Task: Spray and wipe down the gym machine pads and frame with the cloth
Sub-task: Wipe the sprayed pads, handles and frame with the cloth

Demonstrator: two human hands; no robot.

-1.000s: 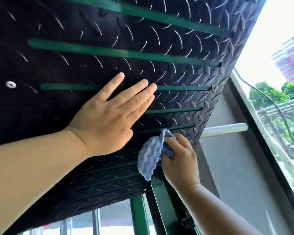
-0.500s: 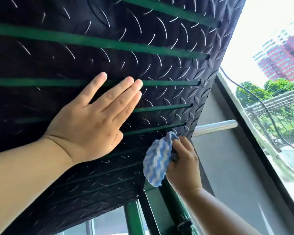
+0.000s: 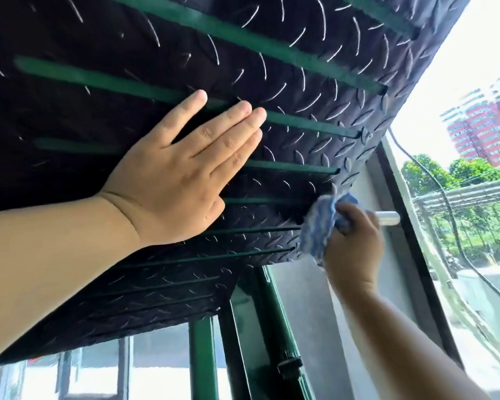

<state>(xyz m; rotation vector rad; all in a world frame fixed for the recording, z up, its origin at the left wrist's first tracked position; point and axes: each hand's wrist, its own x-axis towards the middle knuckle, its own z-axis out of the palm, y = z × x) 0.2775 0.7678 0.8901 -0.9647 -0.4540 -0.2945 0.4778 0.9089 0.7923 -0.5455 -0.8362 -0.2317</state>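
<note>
A large black diamond-tread plate [image 3: 315,82] with green slots fills the upper view, tilted over me. My left hand [image 3: 182,174] lies flat against it, fingers straight and pressing on the surface. My right hand [image 3: 354,246] grips a bunched blue-and-white cloth [image 3: 319,226] and holds it against the plate's lower right edge. Green frame posts [image 3: 202,359] of the machine stand below the plate. No spray bottle is in view.
A chrome bar [image 3: 387,218] sticks out just behind my right hand. A grey wall [image 3: 309,313] and a dark window frame [image 3: 410,226] lie to the right, with trees and red buildings outside. Windows show below the plate.
My right hand has carried the cloth rightward and upward along the plate's lower edge, toward the chrome bar. My left hand stays flat on the plate.
</note>
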